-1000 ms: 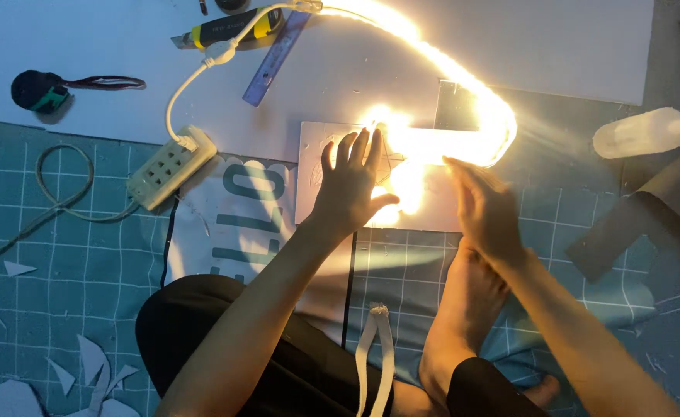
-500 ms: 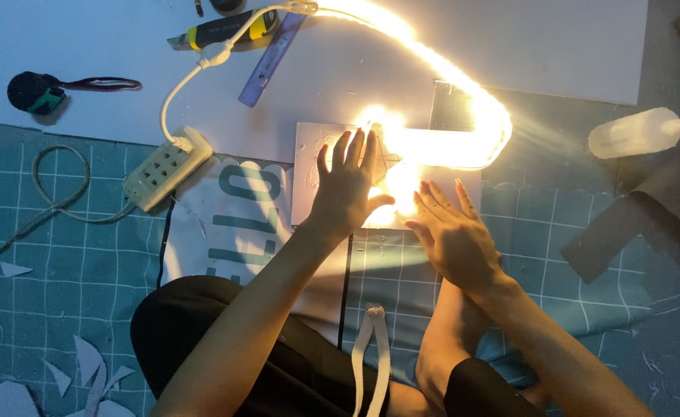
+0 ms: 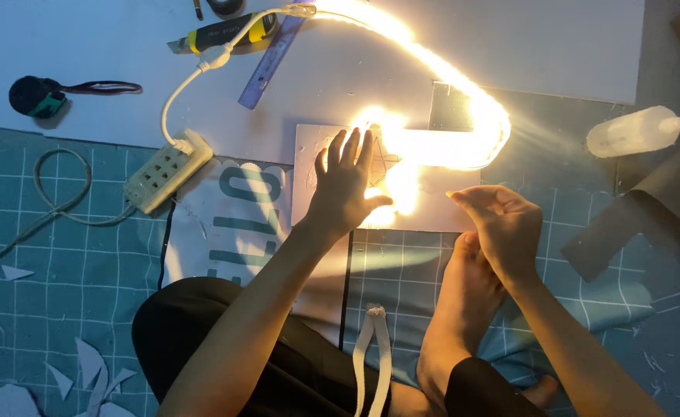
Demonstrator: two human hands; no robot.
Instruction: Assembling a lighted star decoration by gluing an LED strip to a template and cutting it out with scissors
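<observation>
the glowing led strip is lit so bright that its near end washes out. its long axis runs from the far edge of the surface, near the middle, slanting down toward the right, then hooks round in a tight bend and points back left, ending over a small white board. that board lies flat near the middle of the surface, its long side running left to right. there is one strip and one such board.

the left hand lies flat on the board, fingers spread and pointing away toward the far edge, palm down, gripping nothing; its fingertips sit just beside the strip's glowing end. the right hand hovers to the right of the board, loosely curled, fingers apart, empty as far as can be seen, and clear of the strip.

outward: one white power strip lies left of the board, tilted, with a white cable going up to the strip. one purple ruler and one yellow-and-black utility knife lie by the far edge. one clear squeeze bottle lies on its side near the right edge, nozzle pointing right. a green cutting mat covers the near left part, with paper scraps at its near corner.
</observation>
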